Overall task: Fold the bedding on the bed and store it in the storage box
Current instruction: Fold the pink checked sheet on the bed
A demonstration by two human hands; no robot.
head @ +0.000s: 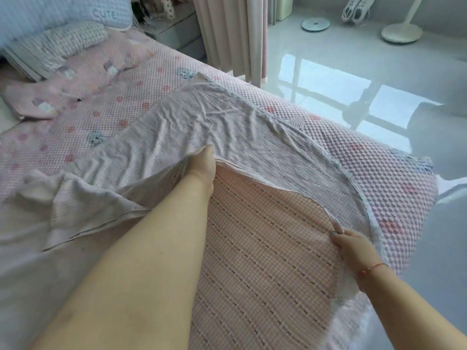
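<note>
Two hands at work on one bed (pixel 75 127), covered by a pink bubble-textured bedspread (pixel 366 157). Glossy grey floor (pixel 353 72) to the right of it. Thin lilac sheet (pixel 227 132), wrinkled, spread over the bedspread, near part turned up to show a pink checked underside (pixel 265 261). Pale blue pillow (pixel 63 11) and checked pillow (pixel 58 44) at the head end, well apart from the sheet. Pink curtain (pixel 232 34) beside the bed. Round stand base (pixel 401 32) on the floor beyond. Left hand (pixel 203 165) reached forward under the folded edge of the sheet, fingers hidden in cloth, grip not determinable. Right hand (pixel 353 246) closed on the sheet's hem near the bed's right edge. Red cord (pixel 371 269) on the right wrist.
</note>
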